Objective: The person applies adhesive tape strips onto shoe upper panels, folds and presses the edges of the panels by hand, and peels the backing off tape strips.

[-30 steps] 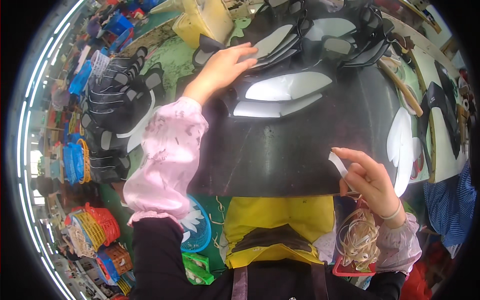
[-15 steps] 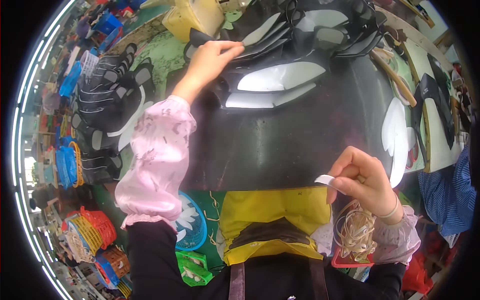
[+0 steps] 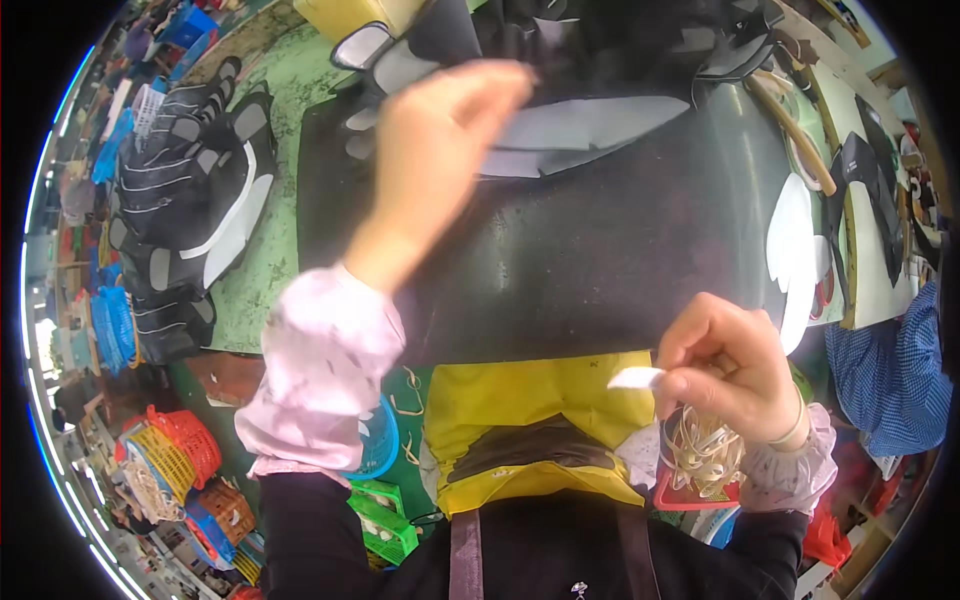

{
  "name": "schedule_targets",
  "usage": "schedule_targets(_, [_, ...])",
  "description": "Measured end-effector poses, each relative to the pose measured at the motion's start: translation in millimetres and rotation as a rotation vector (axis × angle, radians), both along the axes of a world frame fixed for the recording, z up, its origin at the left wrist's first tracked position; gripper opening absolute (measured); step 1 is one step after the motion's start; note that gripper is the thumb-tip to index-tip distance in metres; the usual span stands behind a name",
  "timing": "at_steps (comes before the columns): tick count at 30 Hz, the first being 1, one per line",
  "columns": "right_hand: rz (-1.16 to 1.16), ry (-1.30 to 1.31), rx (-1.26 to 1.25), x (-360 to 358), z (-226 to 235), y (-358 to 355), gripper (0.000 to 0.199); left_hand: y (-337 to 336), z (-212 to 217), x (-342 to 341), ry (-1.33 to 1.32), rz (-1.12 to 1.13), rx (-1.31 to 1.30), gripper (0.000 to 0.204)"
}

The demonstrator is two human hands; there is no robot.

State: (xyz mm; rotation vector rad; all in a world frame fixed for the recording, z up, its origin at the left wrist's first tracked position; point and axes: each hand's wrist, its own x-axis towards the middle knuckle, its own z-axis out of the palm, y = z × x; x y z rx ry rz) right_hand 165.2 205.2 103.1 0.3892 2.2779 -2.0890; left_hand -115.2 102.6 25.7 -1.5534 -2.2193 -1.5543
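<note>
Between the thumb and finger of my right hand is a small white curved strip, held above the front edge of the black mat. My left hand, smeared by motion, reaches over black shoe-upper-like pieces with pale grey linings toward the back of the table. Its fingertips are too blurred to show whether they grip anything. Beside that hand, a black piece with grey-lined ends lies spread out, partly covered by the hand.
Similar black pieces are stacked at the left on a green tabletop. White shaped pieces lie at the mat's right edge. Below the table are a blue basket, a green basket and a red tray of pale strips.
My left hand has shifted right and slightly lower in the picture, and the black pieces near it have changed position. My right hand still holds the white strip, now turned more level.
</note>
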Motion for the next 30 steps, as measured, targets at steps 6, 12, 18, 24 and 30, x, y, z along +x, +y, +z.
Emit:
schedule_targets(6, [-0.159, 0.036, -0.111, 27.3, -5.5, 0.7, 0.019, -18.4, 60.1, 0.2, 0.419, 0.366, 0.451, 0.022])
schedule_targets(12, [0.075, 0.066, 0.119, 13.5, -0.8, -12.8, 0.013, -73.1, -18.2, 121.6, 0.272, -0.304, -0.181, 0.036])
schedule_targets(18, [-0.114, -0.254, 0.073, -6.8, -32.5, -16.7, 0.012, -112.0, -20.5, 113.8, 0.233, -0.322, -0.172, 0.034])
schedule_targets(24, [-0.069, -0.120, 0.248, -47.3, -57.7, -36.0, 0.012, -121.4, -24.7, 94.4, 0.197, -0.233, -0.394, 0.032])
schedule_targets(30, [-0.140, -0.249, 0.290, -72.6, -66.7, -39.2, 0.011, -130.2, -37.6, 87.6, 0.118, -0.200, -0.283, 0.030])
